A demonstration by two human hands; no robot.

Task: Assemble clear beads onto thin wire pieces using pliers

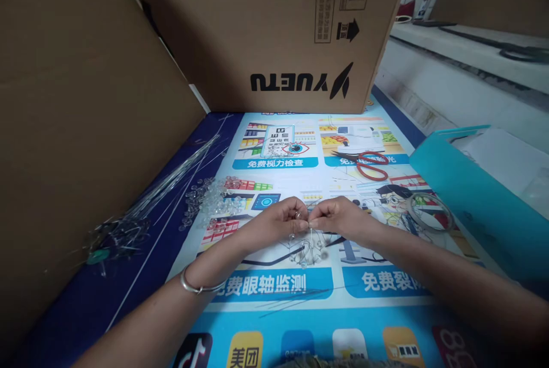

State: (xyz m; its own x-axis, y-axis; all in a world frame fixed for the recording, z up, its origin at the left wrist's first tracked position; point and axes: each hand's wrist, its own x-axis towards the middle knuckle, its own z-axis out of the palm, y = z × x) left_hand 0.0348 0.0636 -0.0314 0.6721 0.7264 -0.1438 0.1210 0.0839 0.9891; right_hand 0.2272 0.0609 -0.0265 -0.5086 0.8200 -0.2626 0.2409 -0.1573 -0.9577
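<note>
My left hand and my right hand meet at the middle of the table, each pinching with thumb and fingertips. Between them they hold a beaded wire piece, whose clear beads and thin wires hang just below the fingers. A small round bead shows by the left fingertips. The exact grip on the wire is too small to make out. Left of my left hand lies a loose pile of clear beads. Several thin wires lie on the printed sheet nearer to me.
Red-handled scissors lie beyond my right hand, with a round coil to the right. A teal box stands at the right edge. Bundled wires lie at left. Cardboard walls off the back and left.
</note>
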